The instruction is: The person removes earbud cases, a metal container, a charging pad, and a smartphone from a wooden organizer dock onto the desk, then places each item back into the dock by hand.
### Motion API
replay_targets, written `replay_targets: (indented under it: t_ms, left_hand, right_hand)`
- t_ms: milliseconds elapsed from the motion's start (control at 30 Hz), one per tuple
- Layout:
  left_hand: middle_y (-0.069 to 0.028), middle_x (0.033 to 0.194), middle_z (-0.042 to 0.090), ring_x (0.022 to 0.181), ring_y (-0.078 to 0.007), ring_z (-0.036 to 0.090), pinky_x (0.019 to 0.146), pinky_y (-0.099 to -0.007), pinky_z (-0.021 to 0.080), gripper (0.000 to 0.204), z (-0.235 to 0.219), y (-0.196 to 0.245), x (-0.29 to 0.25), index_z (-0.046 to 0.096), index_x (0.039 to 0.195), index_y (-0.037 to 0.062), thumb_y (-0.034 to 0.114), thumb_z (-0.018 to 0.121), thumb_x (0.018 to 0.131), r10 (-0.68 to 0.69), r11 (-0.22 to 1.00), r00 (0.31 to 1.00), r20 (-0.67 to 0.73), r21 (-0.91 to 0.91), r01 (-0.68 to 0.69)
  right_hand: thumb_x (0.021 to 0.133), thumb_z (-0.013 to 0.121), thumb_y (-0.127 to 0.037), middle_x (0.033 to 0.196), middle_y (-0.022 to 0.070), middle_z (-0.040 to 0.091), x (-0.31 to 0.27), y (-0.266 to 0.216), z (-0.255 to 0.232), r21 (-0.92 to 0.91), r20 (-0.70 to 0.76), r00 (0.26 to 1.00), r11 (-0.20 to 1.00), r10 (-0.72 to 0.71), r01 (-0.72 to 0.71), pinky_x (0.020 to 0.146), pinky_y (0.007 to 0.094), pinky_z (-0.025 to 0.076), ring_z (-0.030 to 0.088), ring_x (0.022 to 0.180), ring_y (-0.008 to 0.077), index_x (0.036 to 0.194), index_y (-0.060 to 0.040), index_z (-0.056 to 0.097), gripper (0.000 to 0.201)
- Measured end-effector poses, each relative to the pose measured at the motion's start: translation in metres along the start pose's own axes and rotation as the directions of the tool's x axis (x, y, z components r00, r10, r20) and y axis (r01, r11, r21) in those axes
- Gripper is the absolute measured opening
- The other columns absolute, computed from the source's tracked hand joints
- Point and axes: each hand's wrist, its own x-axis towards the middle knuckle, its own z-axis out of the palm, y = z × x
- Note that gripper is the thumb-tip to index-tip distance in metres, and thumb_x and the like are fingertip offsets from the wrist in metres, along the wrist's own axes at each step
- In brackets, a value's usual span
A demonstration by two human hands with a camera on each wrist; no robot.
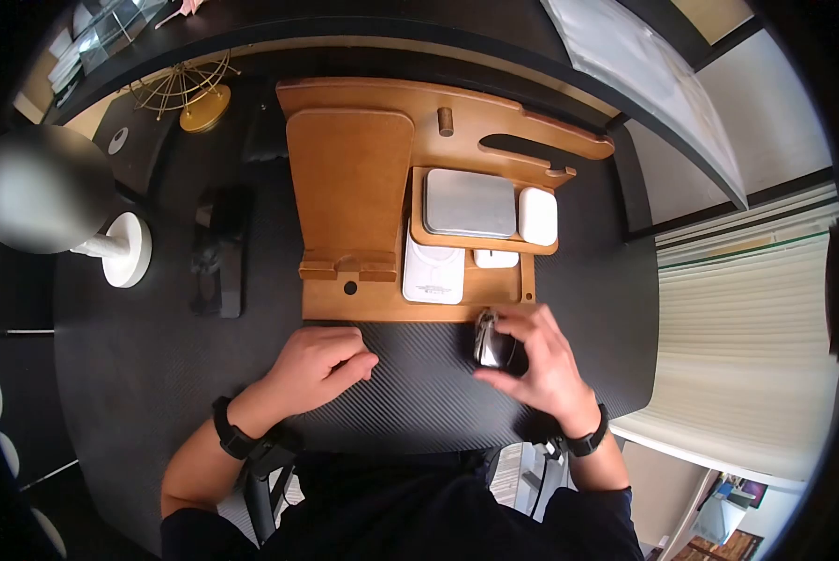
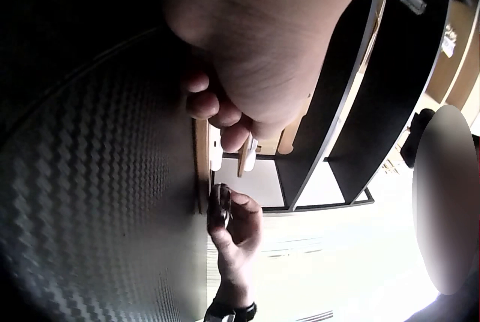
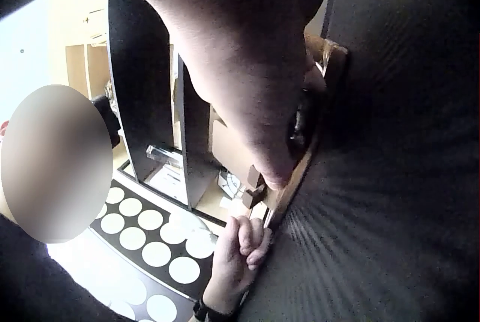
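My right hand [image 1: 549, 372] pinches a small dark, glossy object with silvery edges [image 1: 486, 342] between thumb and fingers, at the front edge of a wooden stand [image 1: 382, 305]. The left wrist view also shows this object [image 2: 219, 206] in the right hand [image 2: 241, 245]. To the left, my left hand [image 1: 315, 372] rests on the black desk in front of the stand, fingers loosely curled around nothing. In the right wrist view the right hand [image 3: 244, 89] hides most of the object, and the left hand [image 3: 236, 258] lies beyond.
The stand bears a silver case [image 1: 470, 203], a white rounded case [image 1: 538, 216], a white slab [image 1: 433, 271] and a small white item [image 1: 496, 259]. Further left are a dark object [image 1: 219, 252], a white round base [image 1: 127, 250] and a gold base [image 1: 205, 108]. A shelf overhangs the desk's back.
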Motion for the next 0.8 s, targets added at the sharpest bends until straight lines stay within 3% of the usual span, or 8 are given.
replay_targets:
  t_ms: [233,633,733,800]
  left_hand:
    - [-0.0071,0.071,0.062,0.064,-0.0255,0.063,0.058,-0.0355,0.048,0.025,0.000,-0.001,-0.001,0.063,0.077,0.0028,0.019,0.065,0.096,0.008,1.000,1.000,-0.007,-0.004,-0.008]
    - [-0.0072,0.070,0.060,0.064,-0.0258,0.062,0.058,-0.0359,0.047,0.025,0.000,-0.001,-0.001,0.062,0.075,0.0022,0.017,0.065,0.096,0.022,1.000,1.000,-0.005,-0.011,-0.022]
    - [-0.0078,0.071,0.061,0.065,-0.0252,0.063,0.059,-0.0359,0.048,0.023,-0.005,0.004,-0.005,0.064,0.076,0.0031,0.016,0.065,0.095,-0.047,0.991,0.999,-0.019,-0.125,0.044]
    - [-0.0078,0.072,0.061,0.066,-0.0242,0.063,0.059,-0.0353,0.048,0.022,-0.022,0.005,-0.007,0.065,0.076,0.0044,0.016,0.066,0.095,0.034,0.999,0.994,-0.103,0.019,-0.032]
  right_hand:
    - [0.070,0.089,-0.021,0.128,0.0164,0.059,0.019,0.017,0.005,0.000,-0.086,0.994,0.998,0.066,-0.066,0.091,0.0427,0.055,0.062,0.110,0.0355,0.119,-0.0043,0.062,0.058]
    - [0.070,0.087,-0.018,0.123,0.0116,0.063,0.033,0.025,0.009,-0.142,-0.136,0.990,0.990,-0.032,0.013,0.094,0.0418,0.054,0.061,0.114,0.0340,0.115,-0.0048,0.068,0.051]
    - [0.072,0.085,-0.014,0.125,0.0130,0.062,0.031,0.028,0.016,-0.122,-0.156,0.988,0.992,0.012,-0.031,0.095,0.0430,0.053,0.060,0.115,0.0354,0.117,-0.0042,0.068,0.050]
    - [0.073,0.085,-0.013,0.128,0.0148,0.060,0.028,0.031,0.017,-0.114,-0.150,0.989,0.993,0.005,-0.022,0.098,0.0440,0.052,0.059,0.117,0.0368,0.120,-0.0034,0.066,0.052]
